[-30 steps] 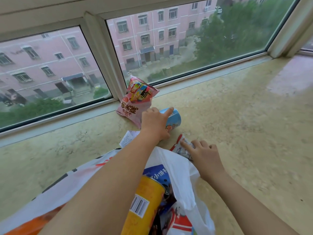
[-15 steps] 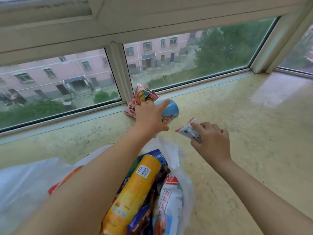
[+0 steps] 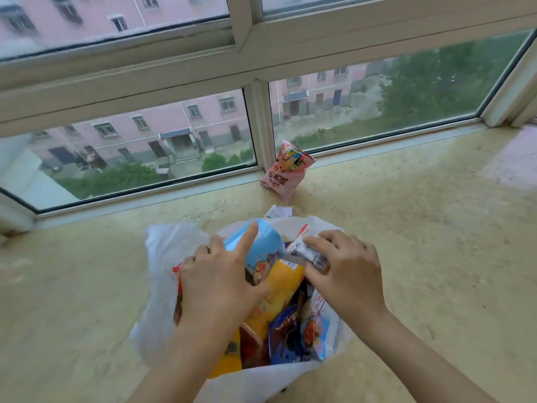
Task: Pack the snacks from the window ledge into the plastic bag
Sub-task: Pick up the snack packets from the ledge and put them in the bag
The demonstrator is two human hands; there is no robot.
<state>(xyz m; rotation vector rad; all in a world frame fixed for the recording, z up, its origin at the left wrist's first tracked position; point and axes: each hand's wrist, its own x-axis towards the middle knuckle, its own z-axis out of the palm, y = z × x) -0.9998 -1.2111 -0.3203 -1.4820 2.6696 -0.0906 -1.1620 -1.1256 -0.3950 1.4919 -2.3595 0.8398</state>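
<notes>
Head view: most snacks are judged packed, a blue cup (image 3: 258, 242) held by the left hand (image 3: 220, 280) and a small white packet (image 3: 308, 253) by the right hand (image 3: 345, 271) over the plastic bag (image 3: 162, 257), while a pink packet (image 3: 284, 173) is left at the ledge's (image 3: 406, 228) far edge.

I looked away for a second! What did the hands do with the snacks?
The left hand carried the blue cup from the ledge back over the plastic bag. The right hand picked up the small white packet and brought it there too. The pink snack bag stayed by the window.
</notes>
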